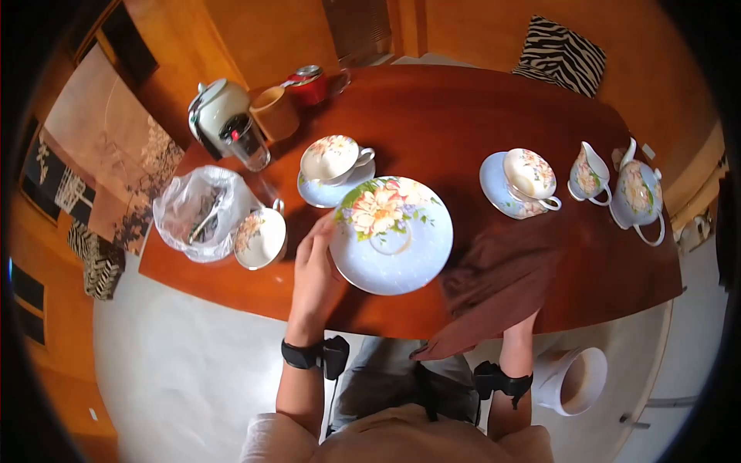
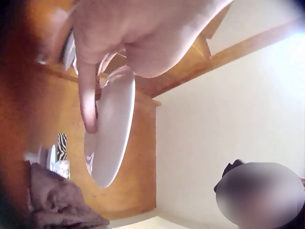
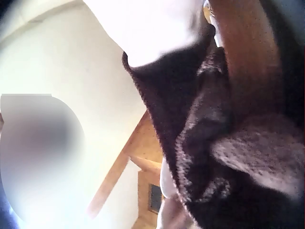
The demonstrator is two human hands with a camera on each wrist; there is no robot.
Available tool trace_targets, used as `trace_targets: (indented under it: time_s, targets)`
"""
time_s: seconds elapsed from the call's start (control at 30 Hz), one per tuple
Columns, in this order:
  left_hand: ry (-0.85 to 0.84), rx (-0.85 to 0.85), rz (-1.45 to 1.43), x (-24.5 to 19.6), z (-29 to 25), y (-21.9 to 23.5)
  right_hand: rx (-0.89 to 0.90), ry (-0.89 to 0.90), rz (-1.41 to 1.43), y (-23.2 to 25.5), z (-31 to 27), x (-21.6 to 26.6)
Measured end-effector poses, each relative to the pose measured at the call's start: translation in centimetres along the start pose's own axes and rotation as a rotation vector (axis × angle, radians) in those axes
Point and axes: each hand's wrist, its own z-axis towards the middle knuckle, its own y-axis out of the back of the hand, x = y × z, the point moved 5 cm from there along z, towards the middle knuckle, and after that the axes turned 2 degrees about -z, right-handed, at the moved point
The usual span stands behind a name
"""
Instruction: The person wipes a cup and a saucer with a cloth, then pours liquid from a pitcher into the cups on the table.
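My left hand (image 1: 315, 261) holds a blue floral saucer (image 1: 401, 262) by its left edge, raised and tilted so that its painted face shows in the head view. In the left wrist view a finger (image 2: 88, 107) lies along the saucer's pale underside. A brown cloth (image 1: 502, 270) is draped over my right hand (image 1: 522, 326) and hides its fingers; I cannot tell how they lie under it. The cloth hangs to the right of the saucer, with one corner reaching past the table's front edge. Left of my left hand, a floral teacup (image 1: 261, 239) lies tipped on the table.
Behind the saucer, a floral cup (image 1: 330, 158) stands on its own saucer. Another cup (image 1: 531, 174) on a saucer, a creamer (image 1: 589, 176) and a teapot (image 1: 639, 193) are to the right. A plastic bag (image 1: 204, 212), glass (image 1: 249, 145) and pot (image 1: 220, 112) stand left. A bucket (image 1: 549, 386) is below.
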Motion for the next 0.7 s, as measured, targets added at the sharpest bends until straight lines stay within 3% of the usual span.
trace_targets:
  time_s: [0.13, 0.3, 0.53, 0.7]
  targets:
    - [0.23, -0.051, -0.284, 3.8, -2.8, 1.7, 0.051, -0.018, 0.04, 1.6, -1.5, 0.4]
    - [0.259, -0.095, -0.403, 3.9, -4.2, 1.1, 0.217, 0.022, -0.066, 2.0, -1.8, 1.5]
    - [0.279, -0.113, -0.421, 4.7, -4.1, 0.4, 0.716, 0.258, -0.443, -5.5, 0.4, 5.2]
    - [0.189, 0.027, -0.331, 5.3, -4.1, 0.3, 1.019, 0.49, -0.769, -12.4, -0.1, 5.8]
